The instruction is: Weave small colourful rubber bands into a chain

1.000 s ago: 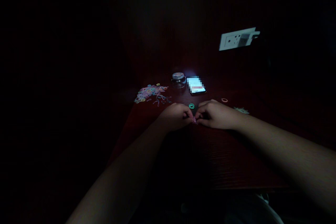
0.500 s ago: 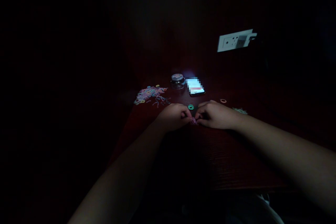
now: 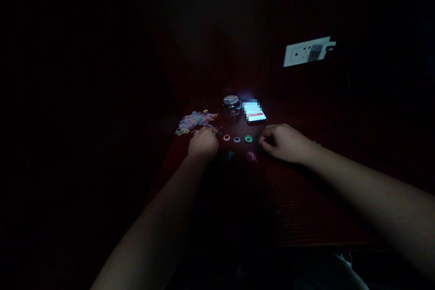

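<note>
Head view has the left hand's fingers (image 3: 215, 130) tucked down at the edge of the big pile of little rubber bands (image 3: 193, 120), and the right hand's fingers (image 3: 261, 141) bent near the green rubber band (image 3: 248, 139), but I can't tell if either hand is holding something. Beside the green one are a blue band (image 3: 237, 139) and a pink band (image 3: 226, 137), with a small purple-pink bunch (image 3: 252, 157) closer to the person on the dark red worktop (image 3: 292, 208). Farther back sit a round jar (image 3: 231, 106) and a lit phone (image 3: 255, 112).

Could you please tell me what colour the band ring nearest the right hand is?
The band ring is green, seen best in the head view.
</note>
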A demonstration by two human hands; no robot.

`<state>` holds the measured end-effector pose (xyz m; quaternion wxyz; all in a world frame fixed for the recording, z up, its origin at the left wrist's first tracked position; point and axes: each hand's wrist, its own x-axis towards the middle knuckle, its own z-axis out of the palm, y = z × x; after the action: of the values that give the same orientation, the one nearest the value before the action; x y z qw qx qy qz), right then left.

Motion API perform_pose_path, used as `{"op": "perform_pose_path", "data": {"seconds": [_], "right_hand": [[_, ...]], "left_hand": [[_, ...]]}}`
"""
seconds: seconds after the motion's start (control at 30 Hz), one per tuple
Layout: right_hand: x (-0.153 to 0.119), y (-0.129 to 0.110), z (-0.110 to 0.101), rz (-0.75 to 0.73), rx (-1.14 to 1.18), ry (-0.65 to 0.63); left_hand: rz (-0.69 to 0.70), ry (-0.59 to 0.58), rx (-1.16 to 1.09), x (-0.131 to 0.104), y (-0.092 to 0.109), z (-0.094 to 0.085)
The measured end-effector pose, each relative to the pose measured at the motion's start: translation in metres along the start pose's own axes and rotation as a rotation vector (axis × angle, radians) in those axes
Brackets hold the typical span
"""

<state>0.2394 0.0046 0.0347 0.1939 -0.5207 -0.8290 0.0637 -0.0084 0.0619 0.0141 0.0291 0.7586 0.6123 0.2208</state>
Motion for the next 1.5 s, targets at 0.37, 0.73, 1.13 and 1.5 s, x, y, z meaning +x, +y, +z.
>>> {"op": "perform_pose_path", "data": {"seconds": [0.37,0.73,1.13,1.5], "right_hand": [[-0.003,-0.007,0.000,-0.042,-0.042,0.010],[-0.003,-0.008,0.000,-0.072,0.015,0.027],[-0.003,-0.007,0.005,-0.068,0.073,0.124],[-0.001,-0.009,0.005,-0.159,0.155,0.232]], "left_hand": [[-0.148,-0.029,-0.102,0.008,-0.026,0.010],[-0.142,0.140,-0.282,0.011,-0.027,0.010],[0.075,0.087,-0.586,0.003,0.000,0.008],[0.368,-0.048,-0.664,-0.023,0.043,0.001]]}}
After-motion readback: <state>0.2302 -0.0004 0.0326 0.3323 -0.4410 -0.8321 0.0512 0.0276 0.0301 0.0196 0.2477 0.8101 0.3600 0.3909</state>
